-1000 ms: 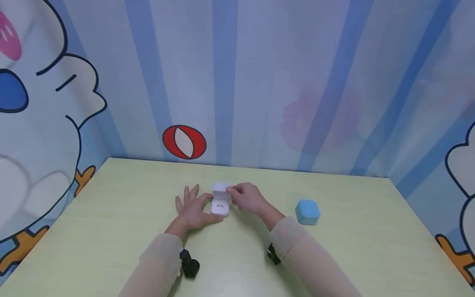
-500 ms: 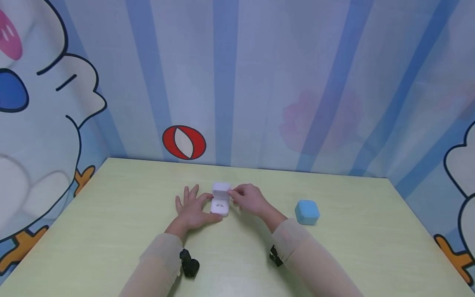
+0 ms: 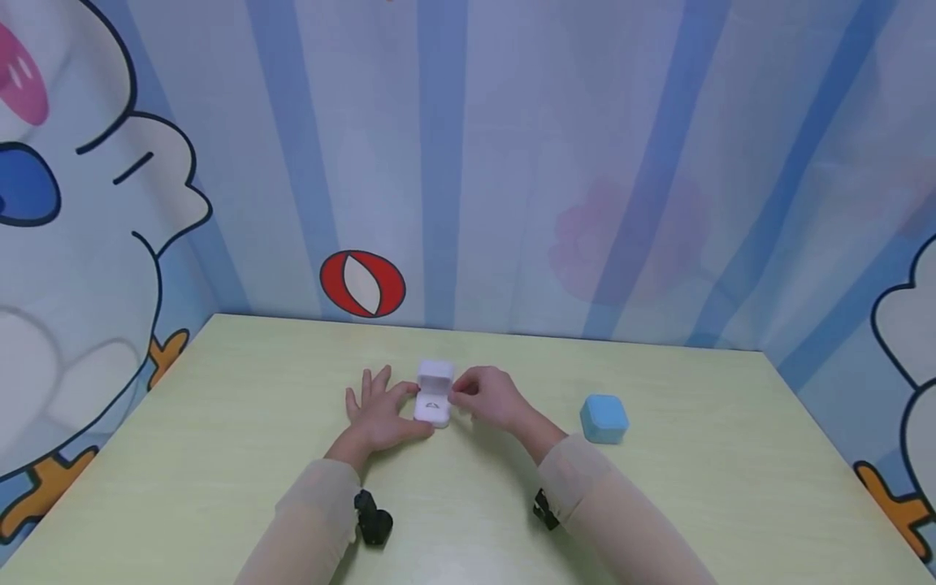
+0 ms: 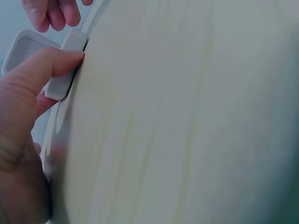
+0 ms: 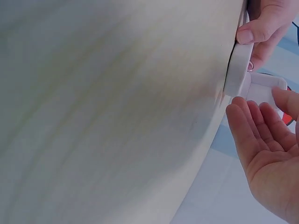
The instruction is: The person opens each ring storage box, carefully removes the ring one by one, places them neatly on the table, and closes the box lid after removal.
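Observation:
A small white ring box [image 3: 435, 371] stands on the table with its lid raised. A silver ring [image 3: 433, 405] sits in its base. My left hand [image 3: 376, 421] grips the base from the left, thumb at the front and index finger at the back, other fingers spread. In the left wrist view that thumb lies across the base [image 4: 67, 86]. My right hand [image 3: 493, 398] is at the box's right side, fingertips close to the lid's edge. In the right wrist view its fingers [image 5: 240, 126] are loosely bent, thumb apart from them, with nothing held between.
A light-blue rounded box [image 3: 604, 418] rests on the pale table [image 3: 717, 471] to the right of the hands. Behind the table hangs a striped blue cloth backdrop [image 3: 504, 162] with cartoon prints. Black wrist devices [image 3: 374, 522] sit under the sleeves.
My right hand's fingertips have come off the lid's right edge and slid slightly down and outward. The lid stays raised, and the left hand keeps its grip on the base.

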`<state>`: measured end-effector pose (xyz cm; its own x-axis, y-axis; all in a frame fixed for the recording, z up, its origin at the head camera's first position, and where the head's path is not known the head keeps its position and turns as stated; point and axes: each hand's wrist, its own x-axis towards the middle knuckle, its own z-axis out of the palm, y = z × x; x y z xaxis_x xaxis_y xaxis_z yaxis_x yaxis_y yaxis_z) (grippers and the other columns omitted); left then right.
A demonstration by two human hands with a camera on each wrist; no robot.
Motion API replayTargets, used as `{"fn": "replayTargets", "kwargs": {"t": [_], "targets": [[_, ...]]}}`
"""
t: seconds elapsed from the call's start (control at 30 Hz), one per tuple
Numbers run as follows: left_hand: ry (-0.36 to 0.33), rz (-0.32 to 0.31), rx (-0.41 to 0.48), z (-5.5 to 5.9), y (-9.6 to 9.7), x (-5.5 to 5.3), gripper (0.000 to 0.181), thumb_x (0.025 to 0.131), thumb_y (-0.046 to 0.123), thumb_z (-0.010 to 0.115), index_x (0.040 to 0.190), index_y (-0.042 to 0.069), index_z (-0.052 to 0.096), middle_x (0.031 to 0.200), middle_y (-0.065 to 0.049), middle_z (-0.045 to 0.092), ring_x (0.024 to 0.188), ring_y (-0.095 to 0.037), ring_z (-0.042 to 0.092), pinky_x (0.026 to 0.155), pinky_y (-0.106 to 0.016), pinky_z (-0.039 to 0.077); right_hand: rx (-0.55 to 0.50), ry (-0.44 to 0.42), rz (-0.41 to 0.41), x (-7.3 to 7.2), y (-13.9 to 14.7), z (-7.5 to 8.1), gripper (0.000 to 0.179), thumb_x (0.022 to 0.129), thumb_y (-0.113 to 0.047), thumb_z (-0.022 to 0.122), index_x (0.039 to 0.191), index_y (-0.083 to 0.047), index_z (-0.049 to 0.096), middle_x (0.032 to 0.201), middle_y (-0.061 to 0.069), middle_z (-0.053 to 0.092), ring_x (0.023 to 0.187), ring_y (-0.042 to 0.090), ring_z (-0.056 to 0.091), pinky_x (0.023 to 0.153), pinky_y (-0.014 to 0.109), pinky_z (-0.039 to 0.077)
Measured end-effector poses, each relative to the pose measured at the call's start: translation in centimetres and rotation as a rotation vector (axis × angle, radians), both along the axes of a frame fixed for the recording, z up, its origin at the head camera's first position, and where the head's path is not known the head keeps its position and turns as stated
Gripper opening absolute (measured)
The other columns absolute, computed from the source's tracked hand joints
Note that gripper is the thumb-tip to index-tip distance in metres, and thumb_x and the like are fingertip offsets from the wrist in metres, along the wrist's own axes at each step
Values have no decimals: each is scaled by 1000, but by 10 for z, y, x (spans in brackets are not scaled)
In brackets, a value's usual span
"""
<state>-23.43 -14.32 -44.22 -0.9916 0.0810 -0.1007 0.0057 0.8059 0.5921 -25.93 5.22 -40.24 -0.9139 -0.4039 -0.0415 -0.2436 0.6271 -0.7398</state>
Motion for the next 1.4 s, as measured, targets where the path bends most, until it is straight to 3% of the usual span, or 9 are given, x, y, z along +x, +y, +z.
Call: {"fn": "replayTargets", "kwargs": {"t": [0.17,0.57,0.87,1.07,1.4], "targets": [[-4,4,1,-2,-2,-1,65,74,44,75,130,18,54,156,-19,11,143,-44,-10,106,-69,-12,53,34,45,4,-4,2,15,89,-15,65,98,-3,68,92,7,68,81,14,58,72,26,50],[-2,0,21,-1,-1,-1,63,73,42,75,128,18,55,157,-19,11,143,-44,-10,106,-69,-12,162,113,112,8,-16,1,17,90,-13,63,101,-1,69,91,7,68,78,13,56,68,23,49],[0,-1,24,1,-1,1,61,74,42,75,127,19,55,157,-18,10,143,-43,-11,107,-68,-13,273,186,108,12,-26,1,17,91,-13,62,100,-1,70,92,7,70,75,12,56,69,24,50],[1,1,33,0,-2,1,61,74,41,75,127,19,56,157,-18,9,143,-43,-11,107,-68,-13,370,271,104,13,-32,1,14,90,-12,61,90,-3,72,82,4,69,64,10,51,62,22,46],[-11,-3,38,0,-3,0,64,73,50,73,126,20,56,157,-18,9,143,-44,-12,107,-68,-13,462,310,75,17,-40,5,17,90,-9,59,80,-5,72,74,4,67,60,12,47,55,22,40]]}}
